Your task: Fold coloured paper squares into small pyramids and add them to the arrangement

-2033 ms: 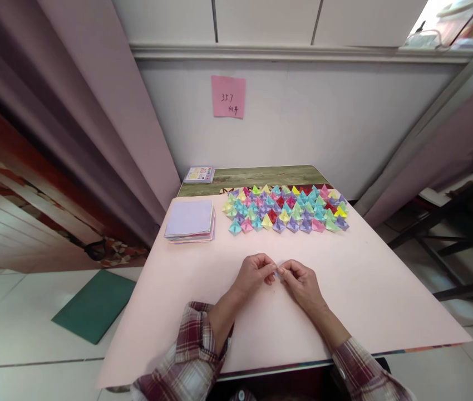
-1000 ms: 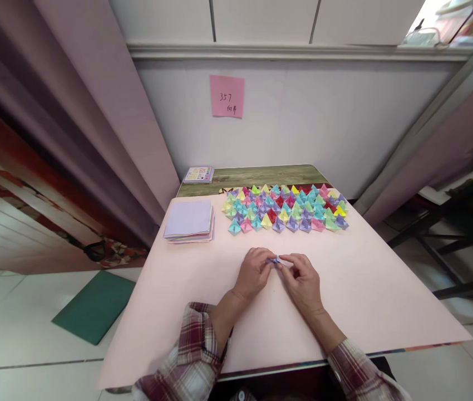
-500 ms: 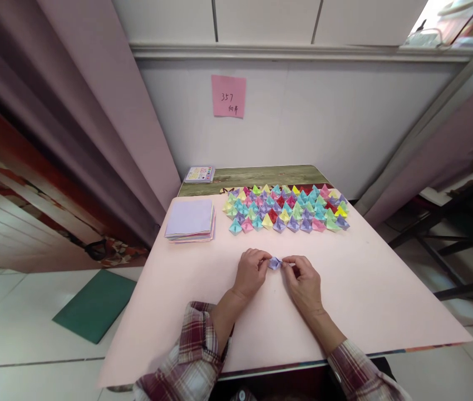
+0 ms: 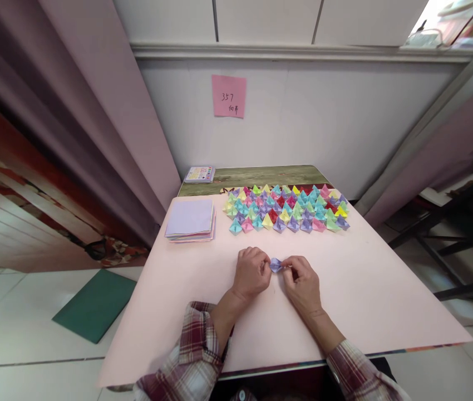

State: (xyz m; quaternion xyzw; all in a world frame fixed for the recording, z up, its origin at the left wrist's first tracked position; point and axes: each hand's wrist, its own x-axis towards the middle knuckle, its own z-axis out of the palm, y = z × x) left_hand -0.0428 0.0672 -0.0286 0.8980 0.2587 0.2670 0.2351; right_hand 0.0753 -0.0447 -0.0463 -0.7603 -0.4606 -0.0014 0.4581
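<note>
A small purple folded paper piece (image 4: 275, 265) is between my two hands, just above the pink tabletop. My left hand (image 4: 252, 272) is closed at its left end, fingers curled in. On the other end, my right hand (image 4: 303, 281) pinches the paper between thumb and index finger. Beyond them lie rows of folded paper boats (image 4: 286, 210) in many colours, close together. To the left of these rests a stack of square paper sheets (image 4: 190, 218), a lilac one on top.
A printed paper pack (image 4: 200, 174) lies on the green wood-patterned strip (image 4: 253, 177) at the back. A pink note (image 4: 228, 96) with handwriting hangs on the white wall. A green mat (image 4: 95, 306) is on the floor at the left.
The purple paper has turned slightly and looks fuller between my hands. My left fingers have curled in more; my right hand has hardly moved.
</note>
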